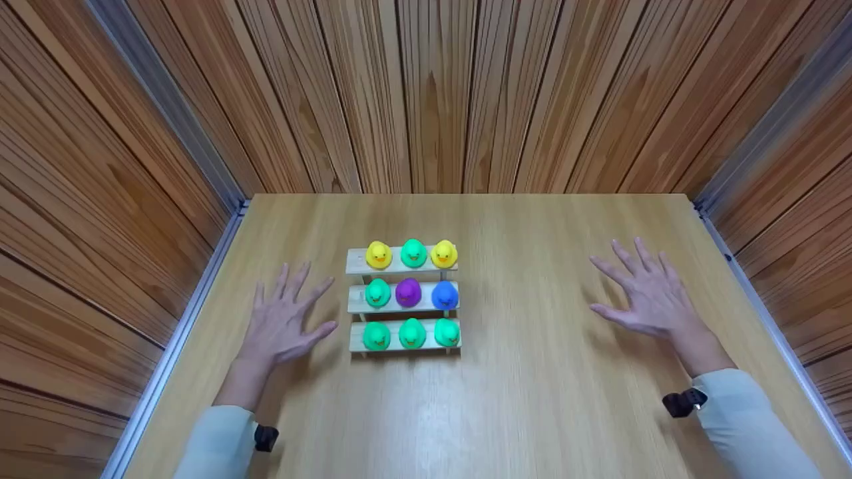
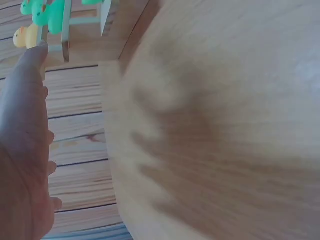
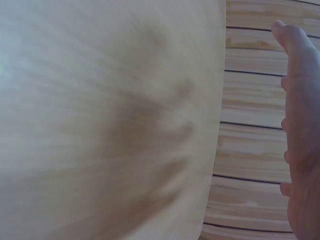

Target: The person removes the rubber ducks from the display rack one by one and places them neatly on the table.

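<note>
A small three-tier wooden rack (image 1: 357,299) stands left of the table's middle, with several rubber ducks on it. Its back tier bears a green duck (image 1: 413,253) between two yellow ones (image 1: 379,255). On the middle tier sit a green, a purple duck (image 1: 408,293) and a blue duck (image 1: 444,295). Three green ducks (image 1: 412,334) line the front tier. My left hand (image 1: 283,326), fingers spread, hovers over the table just left of the rack and holds nothing. Far to the right, my right hand (image 1: 649,293) hovers likewise, spread and holding nothing. Both cast shadows.
The light wooden table (image 1: 519,399) is bounded by a wood-plank back wall (image 1: 432,100) and side walls. Metal rails (image 1: 193,313) run along its left and right edges. Small dark wrist cameras (image 1: 684,402) sit at both cuffs.
</note>
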A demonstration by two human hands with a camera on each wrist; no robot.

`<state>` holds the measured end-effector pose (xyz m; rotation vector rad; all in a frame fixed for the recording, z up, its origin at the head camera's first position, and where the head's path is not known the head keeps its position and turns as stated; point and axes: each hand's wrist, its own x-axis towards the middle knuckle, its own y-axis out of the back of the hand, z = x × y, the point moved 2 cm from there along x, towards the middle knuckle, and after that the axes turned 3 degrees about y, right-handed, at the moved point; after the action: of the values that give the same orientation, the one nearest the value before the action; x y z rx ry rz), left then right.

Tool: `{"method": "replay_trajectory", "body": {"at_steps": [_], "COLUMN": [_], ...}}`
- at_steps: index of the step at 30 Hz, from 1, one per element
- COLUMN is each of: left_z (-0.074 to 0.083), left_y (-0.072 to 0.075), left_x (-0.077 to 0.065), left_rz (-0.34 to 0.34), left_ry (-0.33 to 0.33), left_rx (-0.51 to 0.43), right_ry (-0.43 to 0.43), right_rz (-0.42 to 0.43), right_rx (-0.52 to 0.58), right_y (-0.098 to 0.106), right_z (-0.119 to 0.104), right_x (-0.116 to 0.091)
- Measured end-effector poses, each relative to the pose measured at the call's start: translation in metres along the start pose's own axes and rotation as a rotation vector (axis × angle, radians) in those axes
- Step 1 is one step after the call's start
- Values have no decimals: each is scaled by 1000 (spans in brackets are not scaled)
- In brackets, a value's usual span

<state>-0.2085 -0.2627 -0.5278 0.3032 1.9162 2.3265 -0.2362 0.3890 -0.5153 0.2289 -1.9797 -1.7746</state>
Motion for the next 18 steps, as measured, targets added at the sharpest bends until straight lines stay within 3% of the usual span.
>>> {"method": "replay_trajectory", "body": {"at_steps": [9, 18], "left_z": [16, 20], "left_y": [-11, -21], "left_x": [-3, -4], "left_rz": [-21, -53], "left_ry": [-41, -66], "left_rx": [-76, -206], "right_ry": [-1, -18], "right_rz": [-2, 12], "right_rx": [96, 214], "right_y": [-5, -1], "right_z": [-18, -38], "right_x": [7, 14]}}
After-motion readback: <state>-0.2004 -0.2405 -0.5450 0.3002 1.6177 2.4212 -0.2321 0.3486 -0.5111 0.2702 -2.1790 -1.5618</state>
